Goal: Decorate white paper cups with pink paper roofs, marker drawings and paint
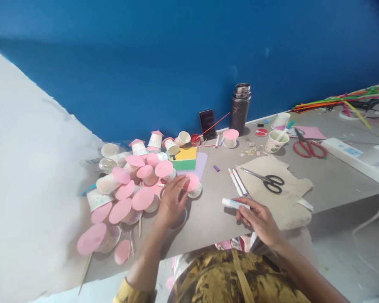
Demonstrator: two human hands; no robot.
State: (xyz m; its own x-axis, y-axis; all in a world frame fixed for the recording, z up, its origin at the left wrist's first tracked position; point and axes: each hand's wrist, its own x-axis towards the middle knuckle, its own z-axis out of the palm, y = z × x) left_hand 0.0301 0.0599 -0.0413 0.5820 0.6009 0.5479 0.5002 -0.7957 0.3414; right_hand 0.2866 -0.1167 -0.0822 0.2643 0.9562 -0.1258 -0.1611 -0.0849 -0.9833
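Observation:
My left hand (173,201) reaches to a paper cup with a pink round lid (193,185) at the edge of a heap of pink-lidded paper cups (129,193); its fingers curl around the cup's side. My right hand (259,220) holds a white glue stick (235,203) level above the grey table (208,219), fingers closed on its right end. Two white markers (237,182) lie just beyond it.
Black scissors (267,180) lie on a beige cloth (281,193). Red scissors (308,147), a dark flask (240,107), a phone (207,123), coloured paper sheets (186,159), loose cups and bright pipe cleaners (341,101) sit further back against the blue wall.

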